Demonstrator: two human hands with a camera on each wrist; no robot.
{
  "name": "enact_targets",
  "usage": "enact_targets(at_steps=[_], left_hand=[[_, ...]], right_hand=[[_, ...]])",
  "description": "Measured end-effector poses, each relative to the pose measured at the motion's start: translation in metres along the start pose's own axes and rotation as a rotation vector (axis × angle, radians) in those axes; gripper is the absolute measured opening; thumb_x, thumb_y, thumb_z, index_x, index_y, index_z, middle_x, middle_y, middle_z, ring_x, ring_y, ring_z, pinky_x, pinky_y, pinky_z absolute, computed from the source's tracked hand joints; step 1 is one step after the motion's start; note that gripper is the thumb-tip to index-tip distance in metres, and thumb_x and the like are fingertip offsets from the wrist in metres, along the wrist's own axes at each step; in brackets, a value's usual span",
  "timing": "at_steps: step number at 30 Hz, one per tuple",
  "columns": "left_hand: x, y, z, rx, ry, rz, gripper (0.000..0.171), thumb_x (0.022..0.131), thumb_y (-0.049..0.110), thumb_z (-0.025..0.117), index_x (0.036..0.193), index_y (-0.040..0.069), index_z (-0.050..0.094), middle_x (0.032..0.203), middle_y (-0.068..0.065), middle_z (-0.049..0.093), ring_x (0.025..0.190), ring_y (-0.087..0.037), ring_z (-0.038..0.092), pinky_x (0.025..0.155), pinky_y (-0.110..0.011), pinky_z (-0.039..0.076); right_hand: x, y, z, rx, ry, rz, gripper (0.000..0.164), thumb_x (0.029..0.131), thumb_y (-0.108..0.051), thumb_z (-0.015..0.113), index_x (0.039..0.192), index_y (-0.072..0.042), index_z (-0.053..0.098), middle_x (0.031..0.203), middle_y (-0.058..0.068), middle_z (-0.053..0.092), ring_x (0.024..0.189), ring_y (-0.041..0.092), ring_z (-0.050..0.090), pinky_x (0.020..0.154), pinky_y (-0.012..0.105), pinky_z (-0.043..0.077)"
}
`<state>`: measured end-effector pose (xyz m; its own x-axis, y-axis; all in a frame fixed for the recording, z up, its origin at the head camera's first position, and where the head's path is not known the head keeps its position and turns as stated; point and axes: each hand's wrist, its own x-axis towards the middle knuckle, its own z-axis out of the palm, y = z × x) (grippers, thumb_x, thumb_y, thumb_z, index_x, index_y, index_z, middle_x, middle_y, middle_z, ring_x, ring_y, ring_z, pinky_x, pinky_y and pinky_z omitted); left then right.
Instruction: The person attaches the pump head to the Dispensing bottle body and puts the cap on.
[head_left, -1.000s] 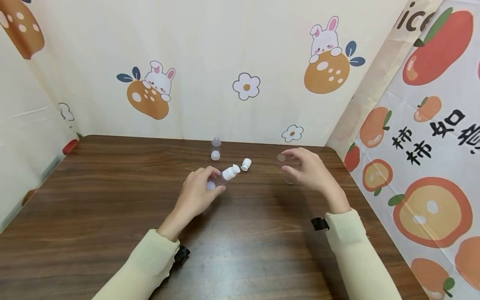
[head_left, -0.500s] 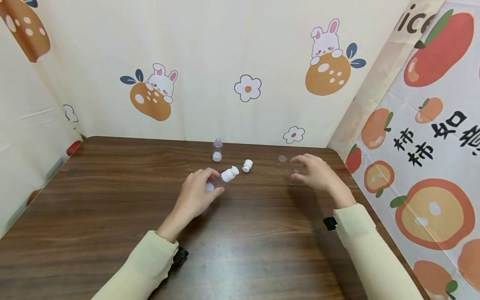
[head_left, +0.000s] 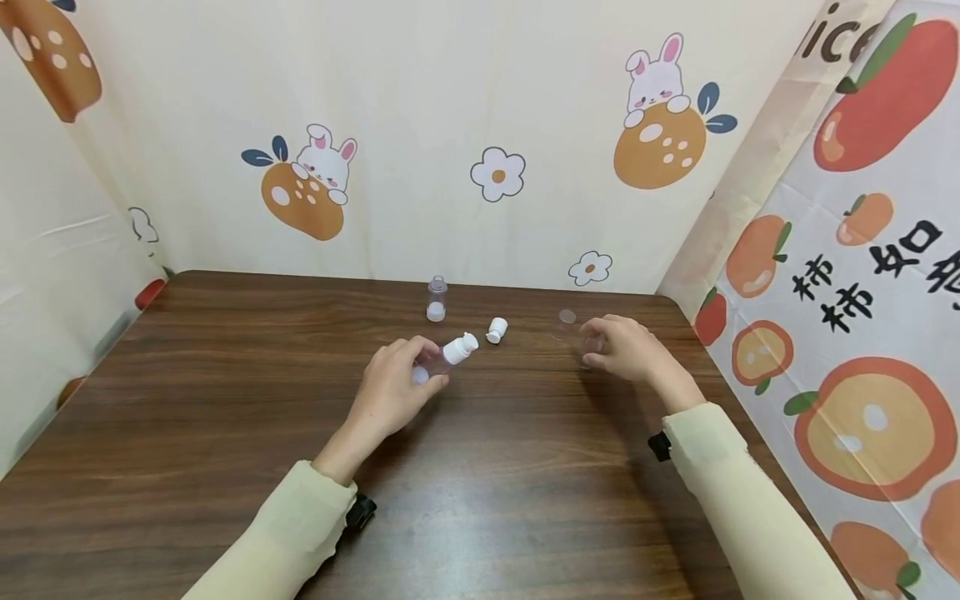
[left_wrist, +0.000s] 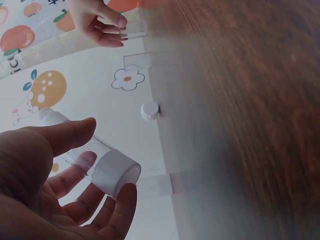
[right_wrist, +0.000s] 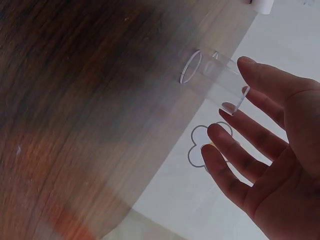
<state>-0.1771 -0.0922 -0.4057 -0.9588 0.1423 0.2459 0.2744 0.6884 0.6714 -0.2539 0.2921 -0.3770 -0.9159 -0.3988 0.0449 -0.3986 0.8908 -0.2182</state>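
Observation:
My left hand [head_left: 393, 379] holds a small clear bottle [left_wrist: 117, 172] with a white pump top [head_left: 460, 348], tilted with the pump toward the upper right. At the right, my right hand [head_left: 626, 350] has its thumb and fingertips around a clear cap [right_wrist: 230, 82], pinching it near the table. Just behind stands another clear cap [head_left: 567, 317]. A second clear bottle [head_left: 437, 302], without a pump, stands upright near the table's back edge. A loose white pump top [head_left: 497, 331] lies between the two hands.
The brown wooden table [head_left: 480, 500] runs back to a patterned curtain [head_left: 405, 142]. A fruit-print cloth [head_left: 862, 333] hangs along the right edge. Dark wrist straps [head_left: 361, 511] show at both cuffs.
My right hand drew back from the rear clear cap, then closed in around the nearer one. The left hand keeps holding the pump bottle in place.

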Motion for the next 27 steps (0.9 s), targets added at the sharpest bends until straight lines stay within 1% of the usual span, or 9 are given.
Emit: enact_targets(at_steps=[6,16,20,27], left_hand=[[0.000,0.000,0.001,0.003,-0.003,-0.002,0.036,0.089,0.023,0.088,0.118,0.012,0.071,0.116,-0.010,0.072,0.110,-0.034,0.062,0.093,-0.049,0.048],[0.000,0.001,-0.001,0.001,0.000,-0.007,0.035,0.089,0.021,0.088,0.118,0.012,0.071,0.117,-0.010,0.072,0.109,-0.034,0.062,0.091,-0.049,0.047],[-0.001,0.001,-0.001,0.001,-0.005,-0.013,0.036,0.089,0.022,0.088,0.119,0.011,0.071,0.117,-0.010,0.072,0.109,-0.034,0.062,0.091,-0.049,0.047],[-0.001,0.000,0.000,0.003,-0.007,-0.022,0.036,0.089,0.023,0.088,0.119,0.012,0.071,0.117,-0.010,0.072,0.110,-0.035,0.062,0.091,-0.050,0.048]], right_hand=[[0.002,0.000,0.004,0.026,0.003,-0.003,0.031,0.092,-0.012,0.083,0.120,-0.003,0.072,0.108,0.014,0.074,0.101,0.035,0.072,0.087,0.054,0.056],[-0.001,0.005,0.002,0.027,-0.012,0.013,0.030,0.095,-0.010,0.079,0.123,-0.002,0.073,0.111,0.015,0.076,0.106,0.035,0.072,0.090,0.056,0.057],[-0.004,0.006,0.000,0.031,0.004,0.013,0.029,0.095,-0.011,0.079,0.122,-0.003,0.073,0.110,0.014,0.077,0.104,0.034,0.073,0.089,0.055,0.057],[-0.003,-0.001,-0.008,0.070,0.057,0.015,0.025,0.095,-0.012,0.080,0.119,-0.006,0.074,0.103,0.007,0.076,0.097,0.026,0.072,0.086,0.050,0.057]])
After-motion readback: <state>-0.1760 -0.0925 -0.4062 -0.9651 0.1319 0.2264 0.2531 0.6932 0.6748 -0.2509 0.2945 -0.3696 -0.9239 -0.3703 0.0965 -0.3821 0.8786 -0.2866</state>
